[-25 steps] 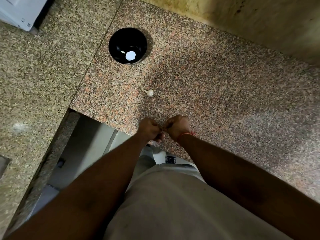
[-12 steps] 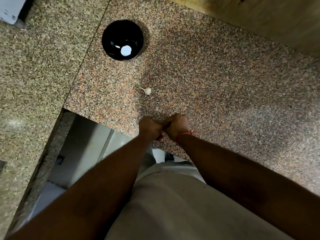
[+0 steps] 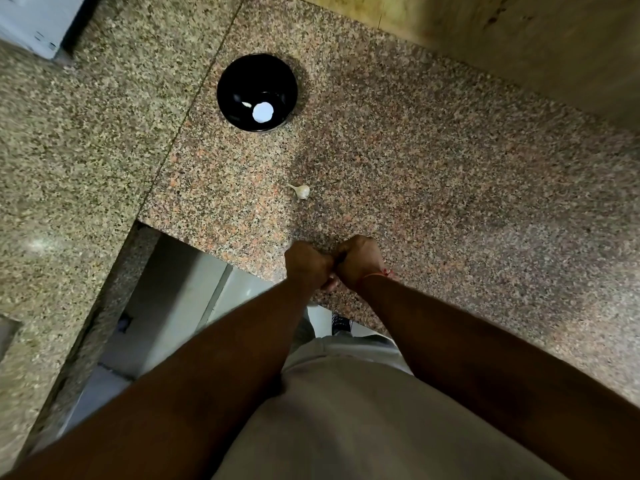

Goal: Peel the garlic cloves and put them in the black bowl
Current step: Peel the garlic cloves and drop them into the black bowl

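Observation:
The black bowl [image 3: 239, 81] stands on the granite counter [image 3: 450, 188] at the far left; a white round patch and a smaller white speck show inside it. A small whole garlic piece [image 3: 302, 191] with a stalk lies on the counter between the bowl and my hands. My left hand [image 3: 306, 263] and my right hand [image 3: 358, 259] meet knuckle to knuckle above the counter's near edge, fingers curled inward. They pinch a garlic clove between them; it is almost wholly hidden, with only a pale bit showing beneath the hands.
The counter's near edge runs just under my hands, with floor and a shoe [image 3: 341, 323] below. A second granite slab [image 3: 69, 150] adjoins on the left. A white appliance corner [image 3: 31, 22] sits top left, and a wall [image 3: 519, 36] rises behind.
Both hands stay pressed together at the counter edge with only small working motion. The view has shifted slightly as my head moved.

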